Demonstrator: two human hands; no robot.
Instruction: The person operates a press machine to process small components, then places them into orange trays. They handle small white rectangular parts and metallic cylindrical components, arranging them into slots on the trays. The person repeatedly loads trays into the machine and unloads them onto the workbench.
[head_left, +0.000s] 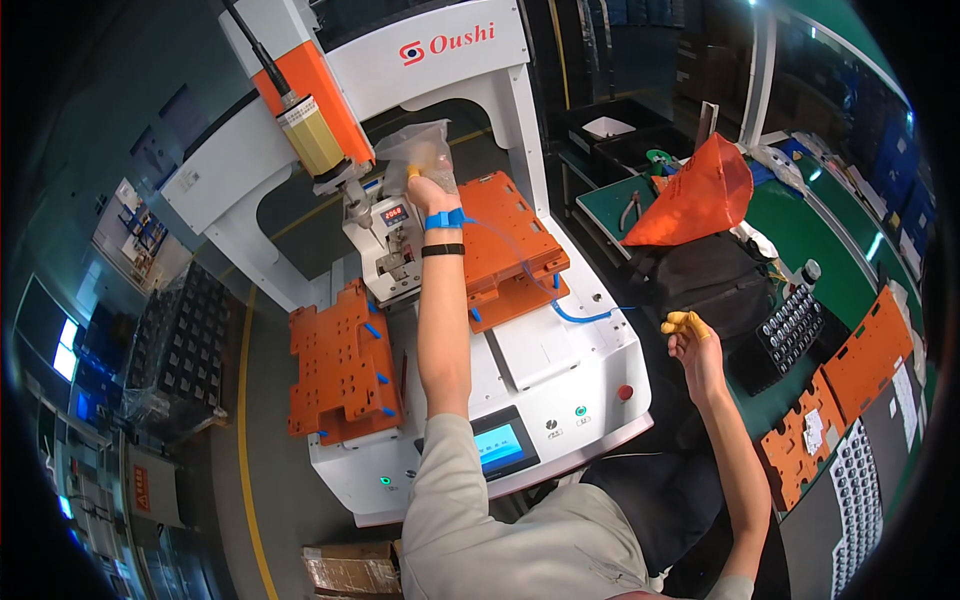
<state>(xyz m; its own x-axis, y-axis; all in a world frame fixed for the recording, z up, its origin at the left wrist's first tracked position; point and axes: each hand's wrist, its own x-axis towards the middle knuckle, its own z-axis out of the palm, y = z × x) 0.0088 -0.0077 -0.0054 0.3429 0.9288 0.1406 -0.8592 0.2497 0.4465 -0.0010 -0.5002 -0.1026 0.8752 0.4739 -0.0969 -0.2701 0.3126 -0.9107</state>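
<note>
My left hand (428, 192), with a yellow finger cot and a blue wrist strap, is closed on a clear plastic bag (436, 152). The bag hangs above a white screw feeder (388, 225) with a small red display; what lies inside it I cannot make out well. Out to the right, my right hand (696, 350) is raised beside a black bag (710, 285). Yellow cots cover some of its curled fingers, and anything held in them is hidden.
Orange fixture plates (345, 365) flank the feeder on a white gantry machine (590, 385) with a touchscreen (497, 445). A blue cord (585, 319) runs rightward from my wrist. Along the right, a green bench (780, 225) carries an orange bag (700, 200), pliers (630, 210) and black trays (790, 325).
</note>
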